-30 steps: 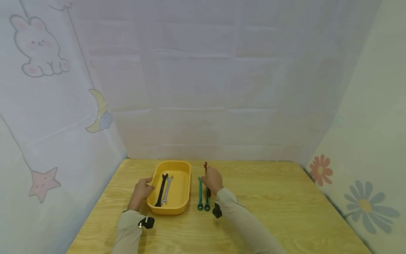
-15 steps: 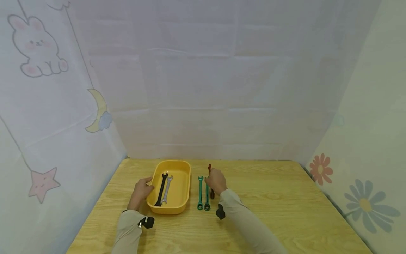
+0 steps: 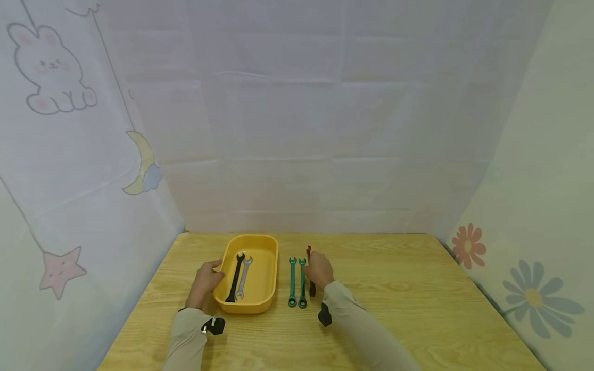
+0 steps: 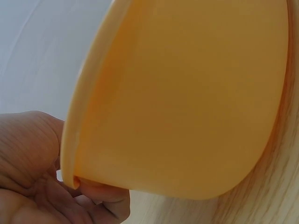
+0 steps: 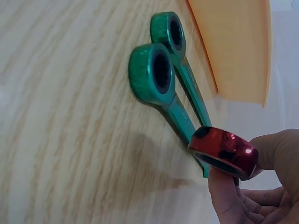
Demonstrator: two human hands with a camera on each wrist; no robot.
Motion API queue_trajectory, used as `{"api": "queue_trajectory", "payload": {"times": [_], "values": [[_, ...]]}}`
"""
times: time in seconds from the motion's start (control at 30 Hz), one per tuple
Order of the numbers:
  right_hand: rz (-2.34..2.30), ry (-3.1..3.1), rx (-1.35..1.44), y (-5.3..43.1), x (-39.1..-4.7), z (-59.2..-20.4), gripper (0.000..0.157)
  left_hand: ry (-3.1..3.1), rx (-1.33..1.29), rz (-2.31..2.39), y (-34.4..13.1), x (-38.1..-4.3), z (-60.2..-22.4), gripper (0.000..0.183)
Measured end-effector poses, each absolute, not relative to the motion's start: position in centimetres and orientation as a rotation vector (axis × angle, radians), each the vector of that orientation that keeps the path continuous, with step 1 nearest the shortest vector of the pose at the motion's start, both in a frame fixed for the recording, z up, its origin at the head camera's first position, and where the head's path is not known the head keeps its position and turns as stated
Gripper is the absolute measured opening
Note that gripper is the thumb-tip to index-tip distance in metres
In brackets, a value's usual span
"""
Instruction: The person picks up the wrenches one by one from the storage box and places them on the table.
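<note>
My right hand pinches a red ratchet wrench between thumb and fingers, its ring end toward the right wrist camera. In that view it overlaps the nearer of two green ratchet wrenches, and a shadow falls on the table beneath. In the head view the left green wrench and the right green wrench lie parallel, just left of the red one. My left hand grips the left rim of a yellow plastic tray, its fingers under the lip. Inside the tray lie a black wrench and a silver wrench.
A wood-grain table carries everything, its rounded far corners near the back sheet. Printed cloth sheets hang behind and at both sides. Black wrist cameras sit on both sleeves, the right one low over the table.
My right hand has carried the red wrench rightward, from over the right green wrench to beside it, and slightly toward me. My left hand stays on the tray.
</note>
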State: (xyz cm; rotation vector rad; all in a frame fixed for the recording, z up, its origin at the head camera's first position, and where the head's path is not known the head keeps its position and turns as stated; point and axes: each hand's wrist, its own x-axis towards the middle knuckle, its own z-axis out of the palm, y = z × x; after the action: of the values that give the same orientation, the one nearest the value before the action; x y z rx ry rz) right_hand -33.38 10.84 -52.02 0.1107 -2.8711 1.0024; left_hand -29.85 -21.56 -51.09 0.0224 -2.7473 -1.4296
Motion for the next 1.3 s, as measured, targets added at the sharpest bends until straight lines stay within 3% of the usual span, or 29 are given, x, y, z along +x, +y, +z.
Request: {"api": "queue_trajectory", "payload": {"times": [0.57, 0.9, 1.3], "values": [[1.020, -2.867, 0.087, 11.8, -33.2, -54.1, 0.030, -2.765, 0.020, -1.414, -21.4, -29.7, -50.9, 0.051], [1.053, -2.854, 0.108, 12.1, -32.4, -54.4, 0.012, -2.754, 0.000, -1.397, -21.4, -29.6, -50.8, 0.050], [0.898, -2.917, -0.022, 12.1, -31.5, -54.5, 0.019, -2.747, 0.014, -1.414, -21.3, -29.6, -50.9, 0.051]]}}
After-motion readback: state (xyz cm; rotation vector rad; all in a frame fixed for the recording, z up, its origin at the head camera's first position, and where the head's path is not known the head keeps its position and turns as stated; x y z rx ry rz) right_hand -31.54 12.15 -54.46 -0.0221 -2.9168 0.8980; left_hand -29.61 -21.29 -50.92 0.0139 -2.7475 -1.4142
